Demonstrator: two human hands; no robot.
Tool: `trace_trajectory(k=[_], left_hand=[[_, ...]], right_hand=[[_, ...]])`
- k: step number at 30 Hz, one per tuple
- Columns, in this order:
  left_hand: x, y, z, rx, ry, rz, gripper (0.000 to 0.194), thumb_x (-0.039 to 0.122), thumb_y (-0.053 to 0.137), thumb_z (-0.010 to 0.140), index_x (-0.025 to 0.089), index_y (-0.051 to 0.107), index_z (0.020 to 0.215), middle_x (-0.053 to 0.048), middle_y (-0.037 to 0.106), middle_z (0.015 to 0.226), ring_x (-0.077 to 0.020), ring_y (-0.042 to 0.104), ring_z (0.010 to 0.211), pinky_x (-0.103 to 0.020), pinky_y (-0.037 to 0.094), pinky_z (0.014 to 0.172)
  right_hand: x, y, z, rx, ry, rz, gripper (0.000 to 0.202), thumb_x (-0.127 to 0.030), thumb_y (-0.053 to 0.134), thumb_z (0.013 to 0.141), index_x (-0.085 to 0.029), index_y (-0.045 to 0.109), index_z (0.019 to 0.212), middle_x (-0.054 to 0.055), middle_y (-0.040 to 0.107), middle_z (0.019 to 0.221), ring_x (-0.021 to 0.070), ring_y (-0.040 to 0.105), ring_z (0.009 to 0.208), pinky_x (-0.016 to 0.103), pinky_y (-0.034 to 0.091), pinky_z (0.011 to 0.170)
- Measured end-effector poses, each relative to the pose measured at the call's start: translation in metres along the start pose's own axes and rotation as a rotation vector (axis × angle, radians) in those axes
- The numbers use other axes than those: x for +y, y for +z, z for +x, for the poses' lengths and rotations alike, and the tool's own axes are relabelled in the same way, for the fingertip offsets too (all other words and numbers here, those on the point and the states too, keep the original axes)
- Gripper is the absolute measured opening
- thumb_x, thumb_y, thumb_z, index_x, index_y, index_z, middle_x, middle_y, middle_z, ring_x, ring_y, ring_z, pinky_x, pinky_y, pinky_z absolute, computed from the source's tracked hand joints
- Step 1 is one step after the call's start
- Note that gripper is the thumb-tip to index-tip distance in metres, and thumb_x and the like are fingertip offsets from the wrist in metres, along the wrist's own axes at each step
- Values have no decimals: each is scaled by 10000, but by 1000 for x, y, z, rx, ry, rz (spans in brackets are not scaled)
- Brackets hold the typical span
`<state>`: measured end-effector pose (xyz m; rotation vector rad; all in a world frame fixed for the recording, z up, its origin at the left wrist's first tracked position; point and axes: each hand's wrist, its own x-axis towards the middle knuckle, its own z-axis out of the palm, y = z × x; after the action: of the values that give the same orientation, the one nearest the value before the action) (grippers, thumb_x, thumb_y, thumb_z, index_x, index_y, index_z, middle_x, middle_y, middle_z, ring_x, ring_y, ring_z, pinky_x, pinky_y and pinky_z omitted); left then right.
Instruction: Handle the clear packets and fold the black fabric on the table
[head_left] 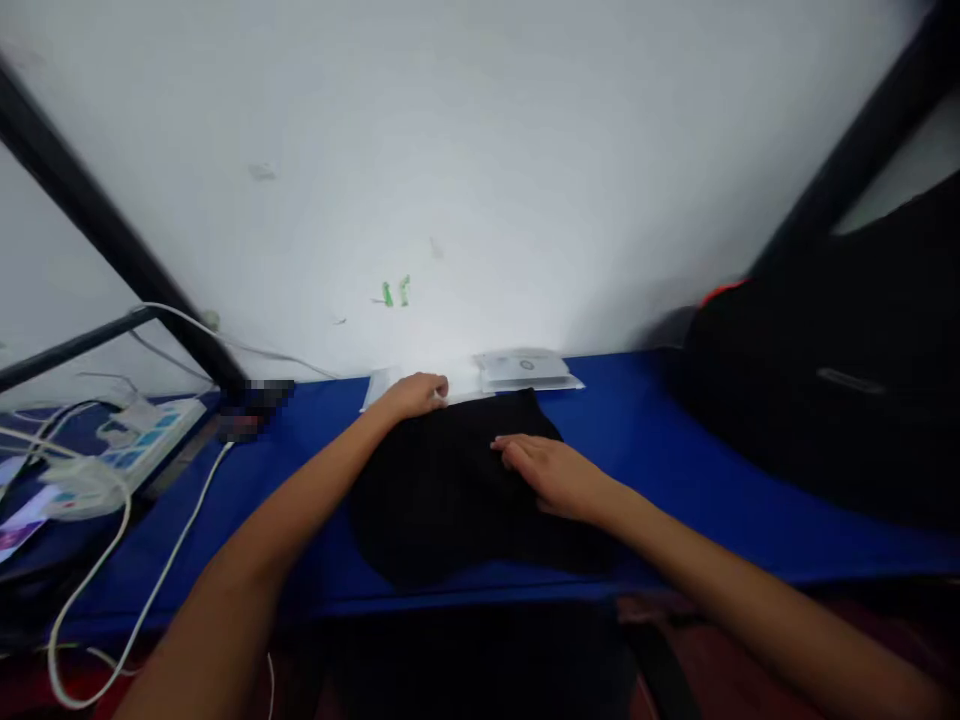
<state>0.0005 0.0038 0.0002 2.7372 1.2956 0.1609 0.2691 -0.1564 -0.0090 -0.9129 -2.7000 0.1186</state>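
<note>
A piece of black cloth, perhaps a garment, lies spread on the blue tabletop in front of me. Its dark folds hide what kind it is. At its upper left edge, my left hand has its thumb and fingers pinched together on the fabric. My right hand lies over the right part of the cloth, palm down. Its index finger points left across the fabric, while the other fingers are partly bent and partly hidden. Just behind the cloth, white flat packets rest against the wall.
On the left are a white power strip and loose white cables. A large black bag-like object stands on the right of the blue surface. Dark frame posts rise at both sides before a pale wall.
</note>
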Motion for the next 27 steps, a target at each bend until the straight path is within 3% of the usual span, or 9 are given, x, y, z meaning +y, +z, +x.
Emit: trace_trajectory(k=[6, 12, 14, 17, 20, 23, 27], left_hand=[[-5, -6, -7, 18, 0, 45, 237, 120, 495, 849, 193, 644, 1017, -53, 703, 907, -198, 639, 801, -278, 454, 711], [4, -23, -33, 150, 0, 152, 262, 101, 442, 860, 166, 642, 1016, -113, 616, 1093, -259, 573, 1035, -365, 458, 870], [15, -27, -45, 211, 11, 171, 289, 117, 458, 861, 140, 612, 1104, -131, 582, 1116, -271, 543, 1064, -407, 447, 931], [44, -26, -66, 295, 111, 144, 351, 132, 501, 842, 124, 560, 1188, -132, 554, 1103, -270, 527, 1043, -428, 462, 935], [80, -18, -86, 289, 207, 55, 375, 176, 563, 825, 165, 531, 1198, -105, 536, 1064, -261, 523, 986, -412, 501, 871], [109, -9, -99, 265, 134, 46, 439, 91, 543, 785, 159, 512, 1218, -111, 528, 1082, -258, 521, 1001, -418, 500, 919], [127, -1, -101, 151, 14, 160, 507, 36, 456, 816, 109, 499, 1316, -152, 553, 1129, -286, 542, 1056, -438, 499, 932]], right_hand=[[3, 7, -14, -87, 11, 67, 946, 70, 486, 594, -165, 348, 1499, 182, 402, 1553, 267, 391, 1428, 441, 412, 1133], [10, 7, -13, -62, -13, 24, 857, 84, 456, 612, -100, 439, 1449, 224, 466, 1497, 284, 484, 1363, 430, 485, 1073], [8, 1, -10, 32, -78, 27, 822, 71, 460, 643, -103, 432, 1446, 219, 487, 1482, 278, 503, 1348, 435, 511, 1046], [2, -8, -3, 255, -269, 20, 732, 16, 468, 774, -106, 354, 1486, 228, 457, 1500, 282, 411, 1414, 474, 475, 1081], [-2, -9, 6, 376, -370, -65, 581, -75, 451, 911, -98, 346, 1482, 249, 479, 1467, 306, 370, 1434, 520, 456, 1092], [-4, 0, 15, 337, -317, -201, 439, -96, 422, 961, -110, 450, 1399, 233, 568, 1374, 303, 489, 1349, 508, 518, 1031], [-8, 17, 26, 109, -78, -358, 331, -78, 420, 959, -67, 553, 1262, 225, 637, 1250, 272, 651, 1131, 409, 580, 930]])
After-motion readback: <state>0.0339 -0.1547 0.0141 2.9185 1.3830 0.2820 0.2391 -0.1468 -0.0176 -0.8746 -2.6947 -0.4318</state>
